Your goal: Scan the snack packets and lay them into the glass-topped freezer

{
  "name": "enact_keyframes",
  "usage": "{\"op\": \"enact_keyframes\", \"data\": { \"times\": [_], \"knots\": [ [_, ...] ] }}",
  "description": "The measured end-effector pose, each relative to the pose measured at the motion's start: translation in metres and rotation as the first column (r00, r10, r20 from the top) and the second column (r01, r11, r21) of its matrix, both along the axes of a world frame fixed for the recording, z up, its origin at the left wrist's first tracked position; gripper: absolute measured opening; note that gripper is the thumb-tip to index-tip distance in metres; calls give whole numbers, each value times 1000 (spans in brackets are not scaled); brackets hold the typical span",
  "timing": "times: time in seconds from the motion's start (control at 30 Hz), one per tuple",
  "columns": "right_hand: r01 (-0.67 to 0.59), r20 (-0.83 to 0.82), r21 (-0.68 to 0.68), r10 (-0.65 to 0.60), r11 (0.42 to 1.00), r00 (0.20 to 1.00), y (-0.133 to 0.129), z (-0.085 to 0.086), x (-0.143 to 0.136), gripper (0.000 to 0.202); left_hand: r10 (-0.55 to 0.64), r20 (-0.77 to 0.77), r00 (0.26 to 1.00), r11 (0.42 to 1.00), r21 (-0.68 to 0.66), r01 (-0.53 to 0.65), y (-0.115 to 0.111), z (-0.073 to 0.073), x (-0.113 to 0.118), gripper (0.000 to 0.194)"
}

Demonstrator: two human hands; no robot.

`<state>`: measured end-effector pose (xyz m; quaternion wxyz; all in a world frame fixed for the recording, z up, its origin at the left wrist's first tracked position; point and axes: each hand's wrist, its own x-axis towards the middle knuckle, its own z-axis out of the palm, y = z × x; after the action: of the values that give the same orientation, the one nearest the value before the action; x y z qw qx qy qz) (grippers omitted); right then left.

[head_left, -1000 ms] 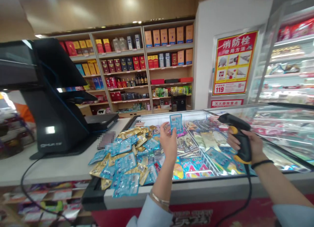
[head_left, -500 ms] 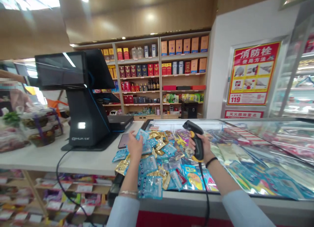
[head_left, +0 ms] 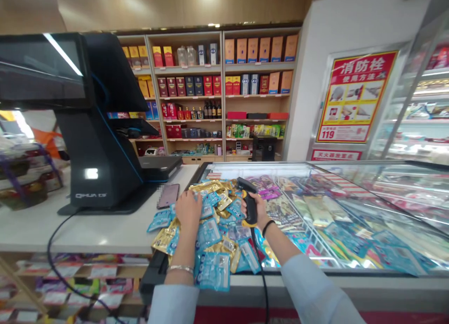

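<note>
My right hand (head_left: 258, 211) is wrapped round the grip of a black and yellow barcode scanner (head_left: 250, 205), held upright over the packets, its cable hanging down in front. My left hand (head_left: 188, 211) is on the left side of a heap of small snack packets, fingers curled downward. Its fingertips are hidden, so what they grip does not show. Gold packets (head_left: 205, 186) lie just beyond it and blue packets (head_left: 209, 233) beside it. Another blue packet (head_left: 213, 270) lies at the near edge of the heap, over the freezer's rim.
A glass-topped chest freezer (head_left: 345, 242) extends right, with packaged goods inside. On the left counter (head_left: 115, 228) stand a black checkout terminal (head_left: 87, 160) with a cable and a phone (head_left: 169, 196). Shelves of boxes (head_left: 206, 85) stand behind.
My left hand has let the raised blue packet out of view and lowered onto the heap. The scanner in my right hand has moved left, nearer the heap. The view has shifted right.
</note>
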<state>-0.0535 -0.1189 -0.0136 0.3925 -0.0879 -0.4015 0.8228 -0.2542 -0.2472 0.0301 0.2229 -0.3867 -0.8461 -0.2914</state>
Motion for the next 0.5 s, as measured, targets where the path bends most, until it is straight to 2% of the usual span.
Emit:
{"op": "enact_keyframes", "data": {
  "times": [0.23,0.5],
  "knots": [
    [15,-22,-20,-15,1000,1000,-2,5,-1,28,-69,-86,994,994,73,76,0,0,1,39],
    [15,44,-93,-11,996,999,0,9,-4,34,-120,-144,982,992,24,125,-5,2,-1,51]
  ]
}}
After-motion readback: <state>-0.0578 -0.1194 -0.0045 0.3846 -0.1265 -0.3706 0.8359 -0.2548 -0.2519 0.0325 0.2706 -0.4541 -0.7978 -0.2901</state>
